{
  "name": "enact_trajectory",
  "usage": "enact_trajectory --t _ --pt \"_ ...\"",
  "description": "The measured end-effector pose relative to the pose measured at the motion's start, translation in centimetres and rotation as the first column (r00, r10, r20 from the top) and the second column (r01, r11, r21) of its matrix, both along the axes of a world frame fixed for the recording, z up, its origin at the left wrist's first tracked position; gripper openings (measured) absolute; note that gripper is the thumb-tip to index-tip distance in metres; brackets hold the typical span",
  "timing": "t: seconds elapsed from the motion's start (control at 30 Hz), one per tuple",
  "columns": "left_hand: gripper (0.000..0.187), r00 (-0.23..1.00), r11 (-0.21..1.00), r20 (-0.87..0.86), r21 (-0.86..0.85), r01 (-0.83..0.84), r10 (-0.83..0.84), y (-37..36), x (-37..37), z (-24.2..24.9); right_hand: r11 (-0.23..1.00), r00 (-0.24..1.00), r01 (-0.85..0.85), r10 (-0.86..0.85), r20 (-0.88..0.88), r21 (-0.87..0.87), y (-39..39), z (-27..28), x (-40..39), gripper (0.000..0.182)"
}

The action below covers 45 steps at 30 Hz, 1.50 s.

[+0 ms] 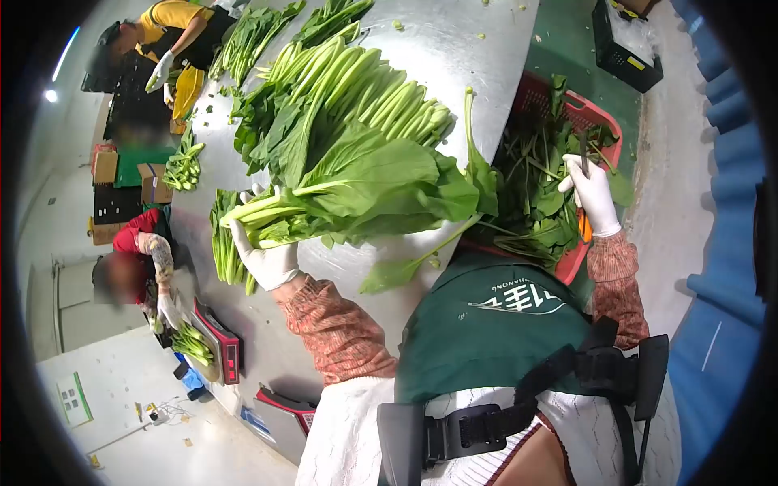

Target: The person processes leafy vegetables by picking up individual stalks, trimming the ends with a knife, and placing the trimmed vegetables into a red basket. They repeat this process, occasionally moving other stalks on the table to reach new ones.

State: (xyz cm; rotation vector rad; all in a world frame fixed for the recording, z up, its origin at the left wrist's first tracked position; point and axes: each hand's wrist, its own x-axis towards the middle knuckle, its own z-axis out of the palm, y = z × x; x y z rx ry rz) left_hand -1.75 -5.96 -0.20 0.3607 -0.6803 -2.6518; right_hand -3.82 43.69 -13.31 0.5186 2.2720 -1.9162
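My left hand point(267, 257), in a white glove, grips a bunch of leafy greens point(356, 190) by the pale stems, holding it over the steel table point(486, 49). The leaves spread toward the right. My right hand point(594, 194), also gloved in white, holds a dark-bladed tool with an orange handle point(584, 223) above a red crate point(596, 117) full of green trimmings.
A large pile of greens point(356, 89) lies on the table beyond my hands, with smaller bunches point(223, 251) near the left edge. Another person point(142, 267) handles greens at a scale point(219, 344). A third person point(174, 40) works at the far end. A black crate point(624, 53) sits on the floor.
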Motion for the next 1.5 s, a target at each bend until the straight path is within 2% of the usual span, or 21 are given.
enact_trajectory --t 0.1,0.23,0.33,0.4,0.47,0.7,0.73,0.8,0.83,0.87,0.93,0.97,1.0,1.1,1.17,1.2,1.23,1.37,1.4,1.47,1.5 --pt "0.051 0.992 0.990 0.095 0.101 -0.095 0.085 -0.9 0.7 -0.4 0.999 0.999 -0.036 0.035 0.029 0.011 -0.9 0.1 -0.2 0.035" --pt "0.045 0.944 0.969 0.245 0.052 -0.241 0.221 -3.0 1.8 -2.2 0.994 0.995 -0.102 0.102 0.024 0.025 -2.4 -0.3 -0.9 0.036" --pt "0.041 0.923 0.924 0.249 0.173 -0.340 0.293 -5.8 3.3 -4.4 0.986 0.987 -0.156 0.154 0.040 0.057 -4.2 0.0 -1.7 0.034" --pt "0.042 0.864 0.897 0.305 0.059 -0.438 0.401 -7.0 4.3 -5.3 0.983 0.985 -0.169 0.165 0.055 0.078 -4.6 -0.7 -2.7 0.033" --pt "0.039 0.896 0.899 0.220 0.130 -0.419 0.386 -9.6 6.7 -7.9 0.979 0.982 -0.185 0.180 0.062 0.090 -3.3 -2.8 -3.8 0.033" --pt "0.042 0.614 0.671 0.353 -0.058 -0.739 0.706 -24.9 11.1 -9.6 0.965 0.963 -0.249 0.237 0.130 0.087 -4.7 -6.4 -5.4 0.031" --pt "0.056 0.654 0.709 0.304 -0.123 -0.694 0.693 -30.2 12.1 -10.1 0.959 0.960 -0.261 0.246 0.132 0.113 -6.4 -4.1 -5.2 0.031" --pt "0.068 0.642 0.698 0.432 0.038 -0.715 0.634 -30.6 9.9 -7.2 0.952 0.955 -0.281 0.264 0.136 0.123 -7.4 -3.8 -5.7 0.031" --pt "0.077 0.645 0.711 0.435 0.016 -0.703 0.628 -30.9 9.3 -7.9 0.950 0.953 -0.289 0.273 0.133 0.121 -7.6 -4.0 -5.9 0.031" --pt "0.080 0.519 0.694 0.590 -0.100 -0.713 0.618 -31.1 8.6 -8.7 0.948 0.952 -0.295 0.280 0.126 0.117 -7.8 -4.2 -6.2 0.032" --pt "0.085 0.623 0.814 0.524 -0.399 -0.422 0.581 -28.6 8.1 -10.3 0.946 0.952 -0.296 0.282 0.119 0.133 -8.0 -3.9 -6.6 0.033" --pt "0.086 0.564 0.798 0.574 -0.330 -0.504 0.594 -24.9 6.8 -9.4 0.944 0.953 -0.296 0.281 0.115 0.145 -8.2 -3.4 -6.7 0.034" --pt "0.077 0.502 0.764 0.633 -0.235 -0.601 0.590 -27.1 7.2 -12.8 0.945 0.952 -0.294 0.278 0.126 0.141 -8.4 -3.3 -6.6 0.035" --pt "0.065 0.545 0.766 0.547 -0.353 -0.538 0.635 -19.2 7.2 -15.4 0.948 0.944 -0.303 0.284 0.171 0.099 -7.7 -3.1 -6.7 0.039" --pt "0.055 0.528 0.744 0.526 -0.514 -0.426 0.667 -14.1 6.9 -14.7 0.895 0.927 -0.367 0.374 0.023 0.252 -5.9 -5.8 -6.6 0.043" --pt "0.055 0.534 0.711 0.488 -0.591 -0.381 0.691 -12.5 6.7 -14.4 0.863 0.905 -0.386 0.423 -0.048 0.327 -5.2 -6.6 -6.6 0.045" --pt "0.054 0.543 0.671 0.447 -0.663 -0.333 0.711 -11.1 6.5 -14.1 0.881 0.923 -0.384 0.372 0.098 0.276 -6.1 -4.0 -6.4 0.049" --pt "0.048 0.664 0.409 0.193 -0.894 -0.184 0.722 -6.9 3.7 -10.6 0.821 0.870 -0.401 0.480 -0.110 0.406 -6.1 -4.1 -6.5 0.045" --pt "0.047 0.719 0.316 0.117 -0.937 -0.148 0.685 -5.8 2.6 -9.9 0.818 0.858 -0.436 0.504 -0.102 0.375 -5.7 -4.8 -6.4 0.045" --pt "0.044 0.827 0.303 0.021 -0.935 -0.182 0.562 -2.5 -0.3 -7.8 0.816 0.859 -0.447 0.506 -0.079 0.367 -6.2 -4.6 -5.9 0.044" --pt "0.043 0.876 0.221 0.012 -0.969 -0.108 0.482 -1.5 -1.7 -7.4 0.852 0.878 -0.423 0.470 -0.095 0.310 -6.6 -4.1 -5.5 0.043"
